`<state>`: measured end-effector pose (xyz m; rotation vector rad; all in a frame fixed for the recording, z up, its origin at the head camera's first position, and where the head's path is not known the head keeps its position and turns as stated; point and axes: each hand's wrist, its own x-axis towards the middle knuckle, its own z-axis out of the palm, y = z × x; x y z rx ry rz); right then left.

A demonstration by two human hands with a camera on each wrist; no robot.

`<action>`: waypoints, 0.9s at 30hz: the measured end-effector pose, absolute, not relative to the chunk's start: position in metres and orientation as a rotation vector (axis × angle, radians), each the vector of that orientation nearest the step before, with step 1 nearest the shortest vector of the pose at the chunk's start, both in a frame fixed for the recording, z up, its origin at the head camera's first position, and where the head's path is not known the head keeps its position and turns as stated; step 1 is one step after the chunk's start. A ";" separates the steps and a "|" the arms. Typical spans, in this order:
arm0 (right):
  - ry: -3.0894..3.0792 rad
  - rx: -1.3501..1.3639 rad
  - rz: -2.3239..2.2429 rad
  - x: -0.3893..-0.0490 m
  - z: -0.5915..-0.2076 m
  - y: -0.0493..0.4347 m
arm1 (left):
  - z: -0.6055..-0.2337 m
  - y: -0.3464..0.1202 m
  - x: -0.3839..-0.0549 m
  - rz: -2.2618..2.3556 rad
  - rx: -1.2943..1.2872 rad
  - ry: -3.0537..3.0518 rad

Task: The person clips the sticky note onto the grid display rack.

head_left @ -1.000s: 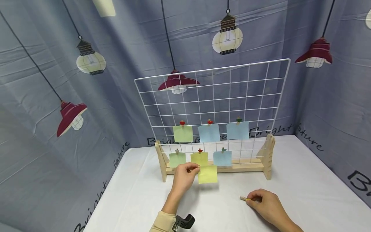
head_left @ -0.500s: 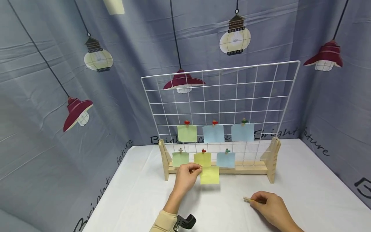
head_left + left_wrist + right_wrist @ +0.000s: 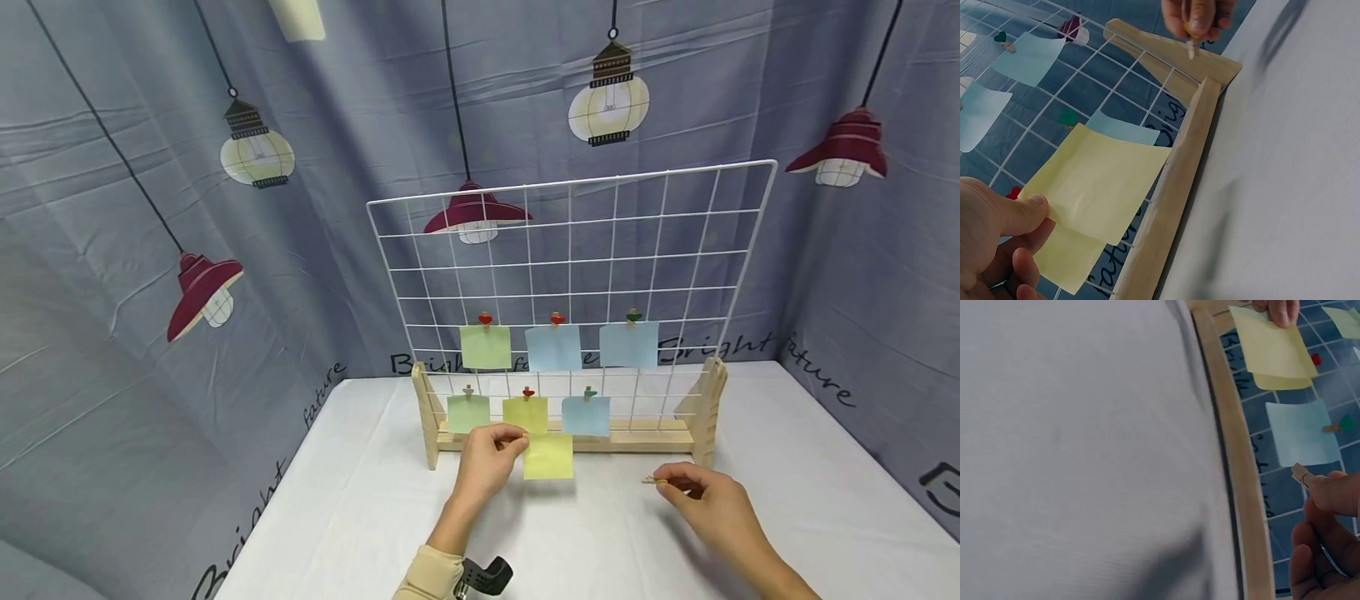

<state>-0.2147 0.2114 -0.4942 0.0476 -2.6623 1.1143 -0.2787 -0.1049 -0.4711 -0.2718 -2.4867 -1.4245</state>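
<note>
Between thumb and fingers, my left hand [image 3: 483,467] pinches a yellow sticky note [image 3: 548,457] by its left edge, in front of the wire grid's lower part. My right hand [image 3: 708,496] pinches a small wooden clothespin [image 3: 1301,475] above the table, to the right of the note. The white wire grid [image 3: 592,257] stands in a wooden base [image 3: 637,442]. Clipped to it in two rows are green, blue and yellow notes, among them a yellow note [image 3: 524,414] partly behind the held one and a blue note [image 3: 586,416] beside it.
A white cloth covers the table [image 3: 360,517]. Behind and beside it hangs a grey-blue curtain [image 3: 322,167] printed with lamps. A wooden end support [image 3: 708,408] rises at the grid's right side, near my right hand.
My right hand has lifted with the clothespin and moved away from me, toward the grid. My left hand holds the note nearly in place. The head view has shifted slightly.
</note>
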 end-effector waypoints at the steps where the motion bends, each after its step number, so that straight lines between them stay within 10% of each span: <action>1: -2.656 0.056 1.108 -0.216 -0.490 0.212 | -0.471 -0.105 -0.279 -1.427 -0.273 -2.486; 27: -2.599 0.134 1.046 -0.237 -0.443 0.212 | -0.466 -0.102 -0.281 -1.476 -0.285 -2.471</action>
